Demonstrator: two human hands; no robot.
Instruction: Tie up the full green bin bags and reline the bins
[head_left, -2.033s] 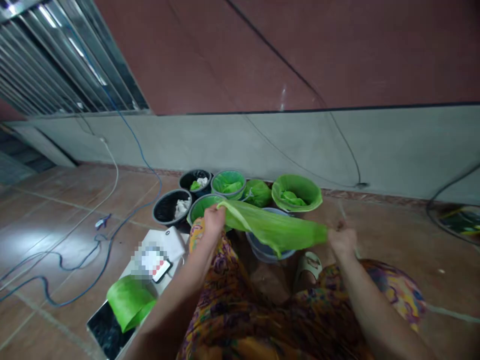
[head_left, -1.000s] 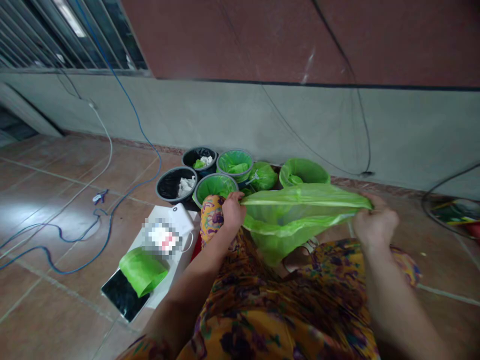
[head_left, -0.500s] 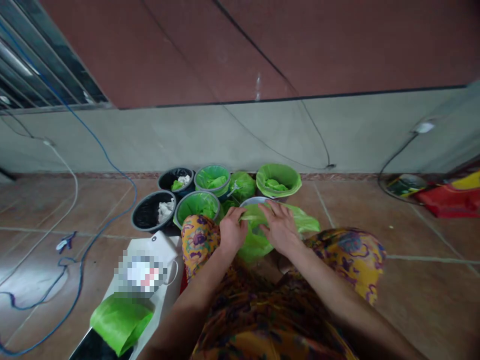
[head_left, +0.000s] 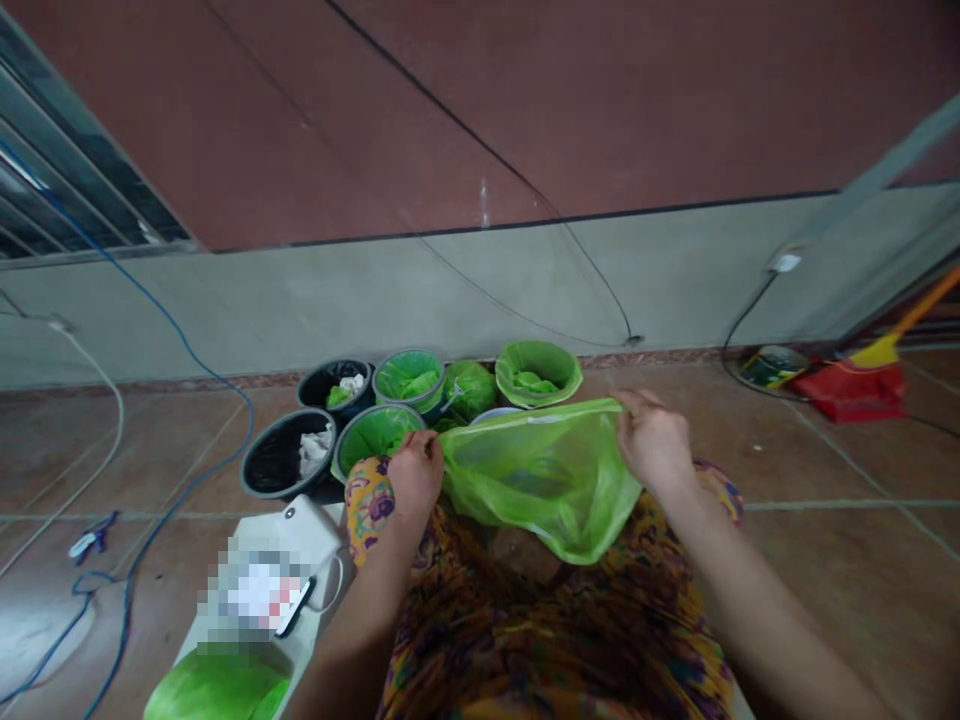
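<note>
A thin, light-green plastic bag (head_left: pixel 540 475) is stretched wide between my hands, its mouth spread and sagging toward me. My left hand (head_left: pixel 417 472) pinches the bag's left edge, close to a green-lined bin (head_left: pixel 379 432). On the far side, my right hand (head_left: pixel 657 442) grips the right corner of the rim, slightly higher than the left. Behind the bag, the pale rim of a bin (head_left: pixel 495 413) shows; the rest of it is hidden. My knees in flowered cloth lie on both sides under the bag.
Several lined bins stand by the wall, including a black-lined one (head_left: pixel 279 455) and a green-lined one (head_left: pixel 538 372). A tied green bag (head_left: pixel 470 388) sits among them. At left are folded green bags (head_left: pixel 217 685) and a blue cable (head_left: pixel 196 462); at right, a red dustpan (head_left: pixel 851 390).
My hands have moved apart, the left going left and the right going right. The bunched bag between them is now spread wide. The view has shifted slightly.
</note>
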